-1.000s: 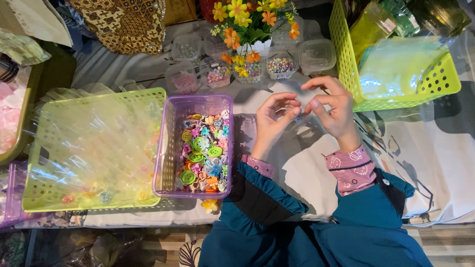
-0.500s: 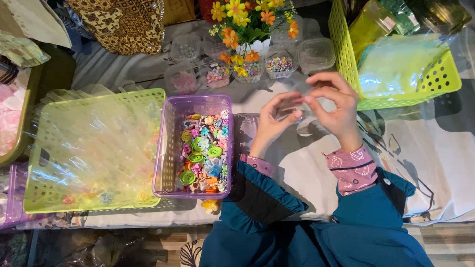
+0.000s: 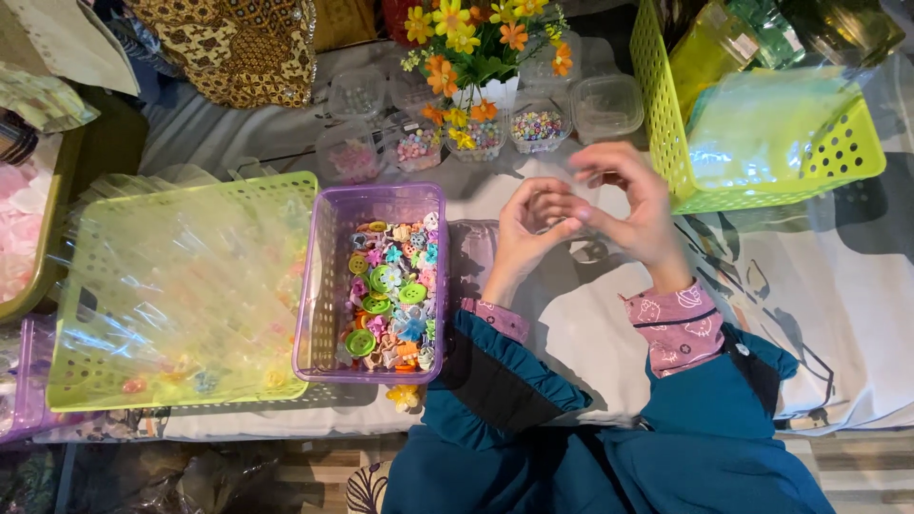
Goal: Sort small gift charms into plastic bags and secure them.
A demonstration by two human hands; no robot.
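My left hand and my right hand meet fingertip to fingertip above the white patterned cloth. Both pinch a small clear plastic piece that is blurred and hard to make out. Just left of my left hand stands a purple basket full of colourful buttons and charms. A yellow charm lies on the cloth by the basket's near edge. Teal sleeves with pink cuffs cover my arms.
A green basket of clear plastic bags sits at the left. Another green basket with bags stands at the right. Small clear bead tubs and a white vase of artificial flowers line the back. A pink-filled tray is far left.
My hands have drawn closer together and shifted slightly toward me, the fingers working at the small clear piece. The baskets and tubs have not moved.
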